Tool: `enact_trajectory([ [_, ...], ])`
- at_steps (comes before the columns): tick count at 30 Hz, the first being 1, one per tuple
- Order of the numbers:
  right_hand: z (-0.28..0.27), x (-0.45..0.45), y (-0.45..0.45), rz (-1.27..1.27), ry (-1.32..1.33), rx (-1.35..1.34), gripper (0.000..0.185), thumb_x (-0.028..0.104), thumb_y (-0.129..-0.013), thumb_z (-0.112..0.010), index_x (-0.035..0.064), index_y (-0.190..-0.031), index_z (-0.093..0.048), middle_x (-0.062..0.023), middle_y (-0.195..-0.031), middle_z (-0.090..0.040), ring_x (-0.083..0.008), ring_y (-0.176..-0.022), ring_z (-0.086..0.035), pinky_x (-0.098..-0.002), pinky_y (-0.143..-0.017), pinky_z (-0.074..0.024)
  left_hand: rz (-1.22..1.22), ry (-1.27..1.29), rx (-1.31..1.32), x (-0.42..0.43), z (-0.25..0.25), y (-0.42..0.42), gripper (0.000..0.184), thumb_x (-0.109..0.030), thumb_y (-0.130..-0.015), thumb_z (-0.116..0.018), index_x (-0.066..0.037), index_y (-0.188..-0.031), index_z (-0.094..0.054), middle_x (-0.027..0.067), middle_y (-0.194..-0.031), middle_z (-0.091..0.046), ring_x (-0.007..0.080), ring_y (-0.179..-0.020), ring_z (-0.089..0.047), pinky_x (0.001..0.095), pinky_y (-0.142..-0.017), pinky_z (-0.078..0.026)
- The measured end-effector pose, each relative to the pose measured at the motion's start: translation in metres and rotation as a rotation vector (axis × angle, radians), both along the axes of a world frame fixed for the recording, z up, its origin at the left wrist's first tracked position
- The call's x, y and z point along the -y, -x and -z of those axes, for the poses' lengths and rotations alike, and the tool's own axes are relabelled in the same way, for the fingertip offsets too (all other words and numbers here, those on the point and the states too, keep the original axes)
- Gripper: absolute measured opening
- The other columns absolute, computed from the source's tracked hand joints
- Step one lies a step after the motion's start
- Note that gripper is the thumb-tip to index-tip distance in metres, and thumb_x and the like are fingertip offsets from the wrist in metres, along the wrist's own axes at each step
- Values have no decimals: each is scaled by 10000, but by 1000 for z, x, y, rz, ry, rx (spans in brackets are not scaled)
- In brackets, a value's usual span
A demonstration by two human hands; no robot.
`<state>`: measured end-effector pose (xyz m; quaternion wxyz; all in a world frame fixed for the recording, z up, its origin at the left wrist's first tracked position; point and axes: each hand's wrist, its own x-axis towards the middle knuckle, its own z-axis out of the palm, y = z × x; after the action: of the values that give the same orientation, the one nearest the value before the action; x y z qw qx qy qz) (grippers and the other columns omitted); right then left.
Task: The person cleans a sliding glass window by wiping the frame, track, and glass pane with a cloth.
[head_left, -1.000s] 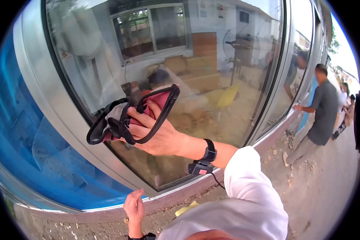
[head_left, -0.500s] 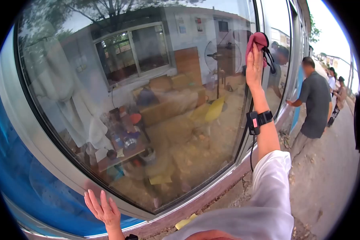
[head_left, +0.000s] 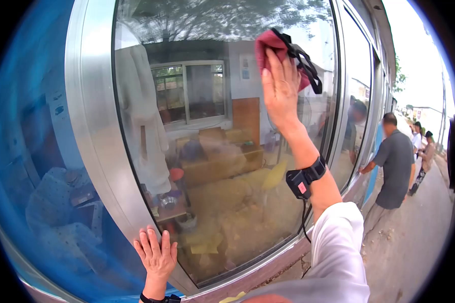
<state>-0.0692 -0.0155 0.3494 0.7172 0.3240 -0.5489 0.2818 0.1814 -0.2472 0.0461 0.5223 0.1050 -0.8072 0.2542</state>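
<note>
My right hand (head_left: 281,96) presses a dark pink cloth (head_left: 267,41) with black strap-like loops flat against the upper part of the window pane (head_left: 247,202). Its fingers point upward over the cloth. Low on the left, my left hand (head_left: 157,256) lies with fingers apart on the silver metal window frame (head_left: 98,116), close to the pane's lower left edge. Faint hazy streaks show on the glass. Through it appear a sofa, a white curtain and a cluttered table, mixed with reflections of trees.
A blue-tinted panel (head_left: 45,151) fills the left side. To the right, a person in a dark grey shirt (head_left: 395,161) stands close to the wall, with other people (head_left: 424,151) beyond. A dirt path (head_left: 389,257) runs along the building.
My right hand and the cloth have moved left across the upper pane, away from its right edge. My view has shifted; my left hand stays on the frame.
</note>
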Motion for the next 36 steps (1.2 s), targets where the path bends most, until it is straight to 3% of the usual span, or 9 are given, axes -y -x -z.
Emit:
enact_trajectory([
  [7,-36,120,-115,-255,-347,-358,347,236,-850,-520,156,-1188,-528,-130,-1229,-473,-378,-1172,-383,-497,-958,-280,20,-20,47,-6,-7,-8,512,-231,-816,-561,-195,-1315,-450,194,-1445,-250,391,-1344,-205,519,-1090,-96],
  [13,-78,85,-84,-205,-437,-478,357,288,-857,-540,143,-1182,-522,-96,-1208,-501,-306,-1143,-448,-411,-936,-336,10,-16,-10,-5,-7,-5,447,-219,-819,-534,-231,-1265,-518,141,-1422,-327,347,-1339,-250,488,-1096,-118],
  [15,-104,56,-46,-12,-306,-365,407,348,-882,-516,137,-1230,-500,-97,-1221,-504,-285,-1166,-449,-373,-949,-344,-3,-3,-15,-3,-5,-6,445,-220,-817,-534,-234,-1261,-521,143,-1428,-317,350,-1339,-250,490,-1096,-121],
  [17,-122,11,-20,-58,-252,-315,509,238,-871,-525,87,-1331,-366,-164,-1412,-308,-382,-1273,-320,-429,-1052,-263,-22,8,-21,-2,-3,-5,442,-221,-815,-533,-237,-1257,-525,145,-1435,-307,352,-1339,-250,493,-1096,-123],
  [19,-133,-26,26,-158,-109,4,478,341,-890,-450,160,-1329,-394,-136,-1412,-324,-354,-1290,-307,-462,-1060,-243,-38,30,-39,0,-2,-4,436,-224,-818,-527,-244,-1254,-529,154,-1443,-291,357,-1337,-254,501,-1093,-130],
  [21,-158,-75,100,-88,-20,-180,459,397,-906,-473,130,-1279,-471,-123,-1239,-497,-308,-1169,-446,-364,-980,-326,-60,47,-43,1,-1,-1,425,-239,-830,-515,-249,-1254,-529,158,-1444,-285,359,-1332,-265,510,-1089,-139],
  [23,-168,-122,160,-10,95,-48,499,413,-929,-419,100,-1319,-431,-159,-1275,-475,-322,-1204,-422,-355,-1011,-298,-73,39,-50,1,0,-1,420,-266,-842,-496,-254,-1261,-521,162,-1445,-280,363,-1333,-261,514,-1087,-142],
  [27,-164,-210,259,-96,202,213,543,494,-908,-353,203,-1367,-370,-172,-1374,-380,-335,-1289,-320,-402,-1056,-239,-112,61,-56,4,1,-1,440,-296,-848,-482,-254,-1285,-492,162,-1447,-271,365,-1328,-267,518,-1087,-137],
  [36,-239,-174,275,-115,392,481,627,555,-842,-340,266,-1398,-309,-208,-1428,-279,-410,-1309,-256,-461,-1068,-204,-12,-20,-33,-1,-4,0,514,-263,-809,-514,-259,-1320,-460,117,-1451,-279,299,-1362,-213,478,-1107,-81],
])
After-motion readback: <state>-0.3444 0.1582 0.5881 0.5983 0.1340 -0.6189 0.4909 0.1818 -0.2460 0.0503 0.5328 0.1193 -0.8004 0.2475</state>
